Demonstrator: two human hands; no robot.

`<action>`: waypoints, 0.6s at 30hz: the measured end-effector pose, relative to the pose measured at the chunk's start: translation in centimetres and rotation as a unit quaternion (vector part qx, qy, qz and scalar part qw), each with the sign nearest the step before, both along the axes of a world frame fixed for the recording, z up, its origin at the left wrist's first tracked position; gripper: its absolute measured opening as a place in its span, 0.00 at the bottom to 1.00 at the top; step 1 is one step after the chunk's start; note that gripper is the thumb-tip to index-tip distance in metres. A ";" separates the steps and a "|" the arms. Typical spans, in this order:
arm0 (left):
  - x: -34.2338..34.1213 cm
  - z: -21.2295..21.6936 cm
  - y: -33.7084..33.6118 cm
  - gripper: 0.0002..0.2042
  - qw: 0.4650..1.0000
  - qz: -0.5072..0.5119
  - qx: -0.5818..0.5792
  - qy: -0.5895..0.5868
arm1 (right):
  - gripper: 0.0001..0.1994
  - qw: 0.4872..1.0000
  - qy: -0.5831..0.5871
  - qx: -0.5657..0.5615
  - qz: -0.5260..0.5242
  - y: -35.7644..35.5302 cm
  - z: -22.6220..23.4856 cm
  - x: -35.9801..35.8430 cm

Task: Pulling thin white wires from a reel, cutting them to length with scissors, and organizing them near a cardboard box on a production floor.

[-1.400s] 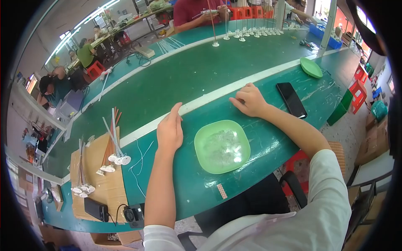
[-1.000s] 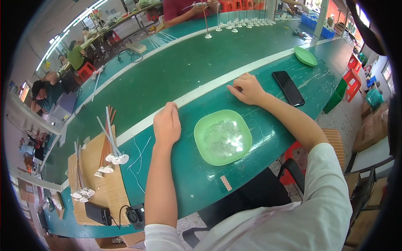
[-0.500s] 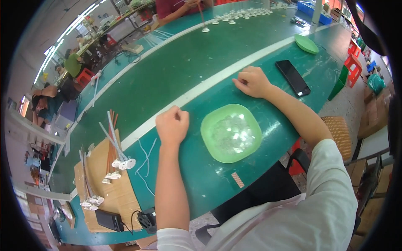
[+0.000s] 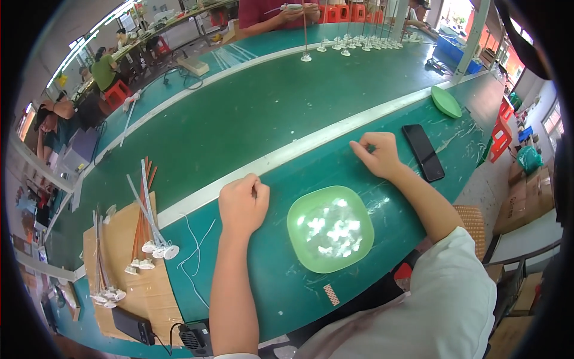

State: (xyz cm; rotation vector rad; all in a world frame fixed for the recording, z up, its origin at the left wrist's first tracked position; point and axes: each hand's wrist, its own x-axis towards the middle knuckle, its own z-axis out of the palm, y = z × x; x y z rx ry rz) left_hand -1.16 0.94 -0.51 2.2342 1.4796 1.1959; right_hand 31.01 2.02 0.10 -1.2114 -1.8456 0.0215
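My left hand (image 4: 244, 203) rests on the green table (image 4: 287, 311) in a loose fist, close to the white strip, with nothing visible in it. To the right, my right hand (image 4: 378, 154) is also curled, its fingers folded in, and no held thing shows. Between my forearms sits a light green square bowl (image 4: 293, 233) holding many small clear, shiny pieces. Neither hand touches it. Just right of my right hand lies a black phone (image 4: 423, 152). Thin white strings (image 4: 194, 254) lie left of my left forearm.
Cardboard (image 4: 161, 299) at left bears bundles of strips with white discs (image 4: 160, 250), beside a black box (image 4: 133, 326) and small fan (image 4: 194, 338). A green dish (image 4: 446, 102) is at far right. Rows of white discs (image 4: 359, 43) stand across the table, near another person (image 4: 263, 15).
The whole view has tilted up, so the table and bowl sit lower in the picture. My hands stay curled in about the same places on the table.
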 end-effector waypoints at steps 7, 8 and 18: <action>0.4 0.1 -0.3 0.06 1.000 -0.020 0.004 0.013 | 0.12 0.997 0.077 -0.030 0.013 -0.4 0.0 0.5; 0.4 0.3 -0.4 0.06 1.000 -0.016 0.001 0.010 | 0.12 0.996 0.080 -0.029 0.030 -0.5 0.3 0.3; 0.4 0.7 -0.6 0.05 1.000 -0.025 -0.009 0.010 | 0.13 0.994 0.060 -0.027 0.091 -1.5 1.2 -0.6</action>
